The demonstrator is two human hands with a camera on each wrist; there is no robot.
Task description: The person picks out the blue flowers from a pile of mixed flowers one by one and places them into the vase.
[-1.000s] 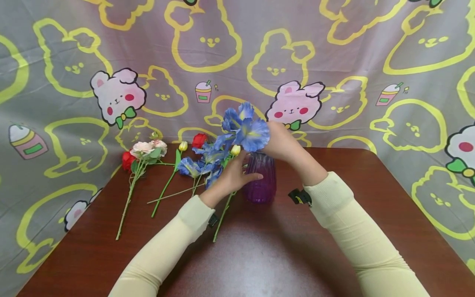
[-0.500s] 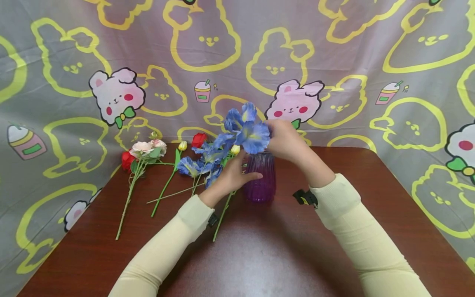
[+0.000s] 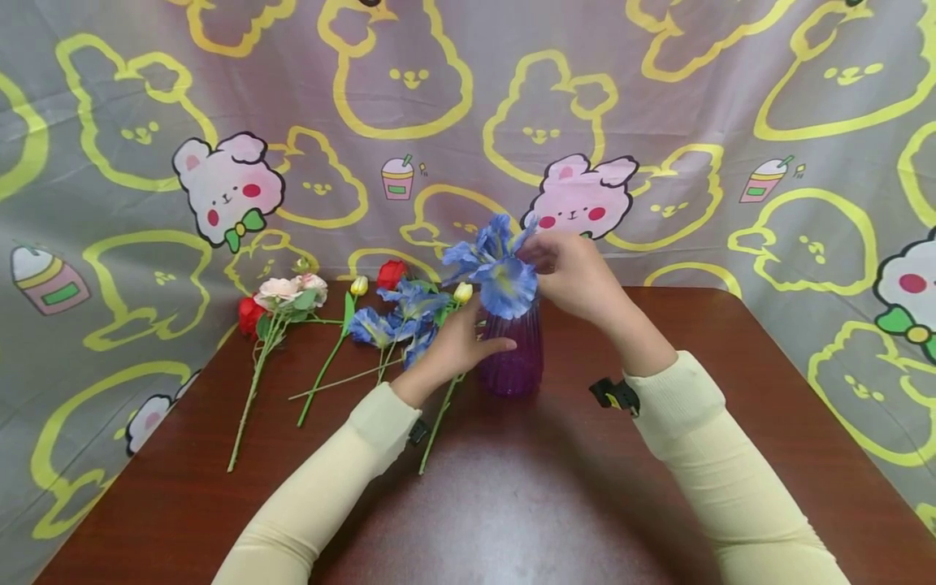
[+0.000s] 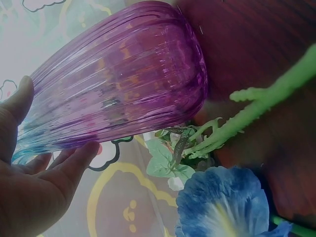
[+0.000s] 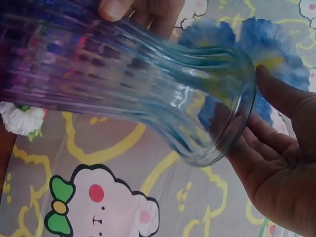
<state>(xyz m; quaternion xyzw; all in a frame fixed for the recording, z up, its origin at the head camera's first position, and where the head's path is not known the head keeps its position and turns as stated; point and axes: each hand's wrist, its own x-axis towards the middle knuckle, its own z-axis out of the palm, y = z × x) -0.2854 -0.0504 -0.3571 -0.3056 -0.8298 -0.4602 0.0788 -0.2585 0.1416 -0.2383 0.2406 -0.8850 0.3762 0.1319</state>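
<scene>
A ribbed glass vase [image 3: 514, 370], purple below and clear bluish at the mouth, stands upright on the table. My left hand [image 3: 455, 348] grips its side; in the left wrist view the thumb and fingers [image 4: 81, 160] lie around its narrower upper part. Over the mouth is a blue artificial iris [image 3: 504, 280]. My right hand [image 3: 585, 280] holds this flower from the right, close under the bloom; the right wrist view shows the thumb on its yellow centre [image 5: 271, 63] beside the glass rim. The iris's stem is hidden, so I cannot tell whether it is inside the vase.
Left of the vase lie more blue irises [image 3: 395, 321], yellow tulips [image 3: 358, 286], pale pink roses [image 3: 281, 292] and red flowers [image 3: 251, 313], their stems pointing toward me. A patterned curtain [image 3: 439, 122] hangs behind the brown table [image 3: 695, 349].
The blue iris has turned and shifted slightly right and down over the vase mouth. My right wrist and forearm have swung a little right. The left hand stays on the vase.
</scene>
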